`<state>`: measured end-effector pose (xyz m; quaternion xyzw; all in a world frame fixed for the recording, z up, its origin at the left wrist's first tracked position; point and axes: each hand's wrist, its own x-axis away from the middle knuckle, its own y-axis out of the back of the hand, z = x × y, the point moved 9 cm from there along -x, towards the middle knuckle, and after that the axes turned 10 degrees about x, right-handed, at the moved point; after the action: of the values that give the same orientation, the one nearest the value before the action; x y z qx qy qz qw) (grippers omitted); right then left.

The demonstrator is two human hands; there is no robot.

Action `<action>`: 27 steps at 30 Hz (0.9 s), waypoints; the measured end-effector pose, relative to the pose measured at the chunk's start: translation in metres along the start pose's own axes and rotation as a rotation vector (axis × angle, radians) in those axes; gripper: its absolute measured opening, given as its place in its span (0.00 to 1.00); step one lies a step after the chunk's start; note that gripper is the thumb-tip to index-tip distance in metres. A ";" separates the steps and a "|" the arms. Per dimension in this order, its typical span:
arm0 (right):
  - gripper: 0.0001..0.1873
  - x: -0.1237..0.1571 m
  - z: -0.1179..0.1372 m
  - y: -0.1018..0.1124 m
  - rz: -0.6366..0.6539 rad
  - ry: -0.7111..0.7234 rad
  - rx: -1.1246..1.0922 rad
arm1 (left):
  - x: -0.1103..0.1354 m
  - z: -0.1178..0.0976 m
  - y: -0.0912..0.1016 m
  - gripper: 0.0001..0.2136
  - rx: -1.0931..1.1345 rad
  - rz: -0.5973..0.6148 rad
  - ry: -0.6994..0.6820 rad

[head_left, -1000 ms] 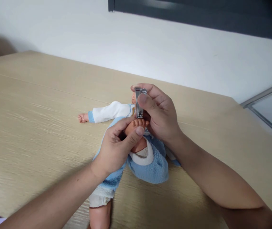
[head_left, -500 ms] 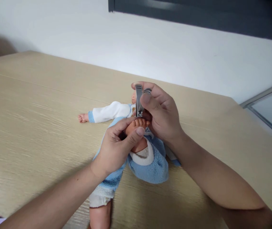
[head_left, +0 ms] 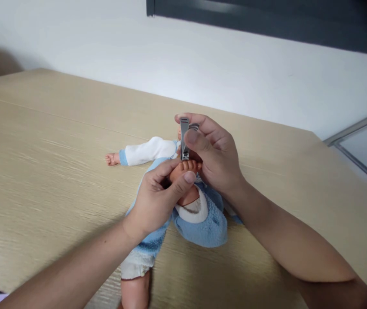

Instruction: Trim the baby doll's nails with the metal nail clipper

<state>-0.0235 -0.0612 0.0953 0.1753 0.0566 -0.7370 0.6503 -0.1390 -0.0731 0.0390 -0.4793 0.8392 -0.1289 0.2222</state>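
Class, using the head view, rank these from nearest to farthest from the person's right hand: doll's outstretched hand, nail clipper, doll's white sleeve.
1. Nail clipper: held in the right hand.
2. Doll's white sleeve: left of it.
3. Doll's outstretched hand: beyond the sleeve, farthest left.

Indoors, type unclear: wood-look tbl [head_left: 57, 171], wht wall [head_left: 106, 47]
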 end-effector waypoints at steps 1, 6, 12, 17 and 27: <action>0.23 0.000 0.000 0.000 0.002 -0.002 -0.003 | 0.000 0.000 0.000 0.14 -0.001 0.000 0.001; 0.24 -0.001 -0.001 0.001 -0.004 0.010 -0.021 | 0.000 0.001 -0.001 0.14 -0.003 0.011 0.000; 0.20 0.001 0.001 0.001 -0.011 0.020 -0.029 | 0.000 0.001 -0.002 0.14 0.021 0.013 0.012; 0.21 0.002 0.001 0.000 -0.009 0.013 -0.003 | 0.000 0.000 -0.001 0.12 0.011 0.002 0.005; 0.21 -0.002 0.000 -0.002 0.029 0.015 -0.069 | 0.000 0.000 -0.002 0.13 0.005 0.019 0.000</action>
<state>-0.0252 -0.0592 0.0956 0.1591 0.0844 -0.7238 0.6661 -0.1370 -0.0739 0.0400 -0.4708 0.8434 -0.1288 0.2247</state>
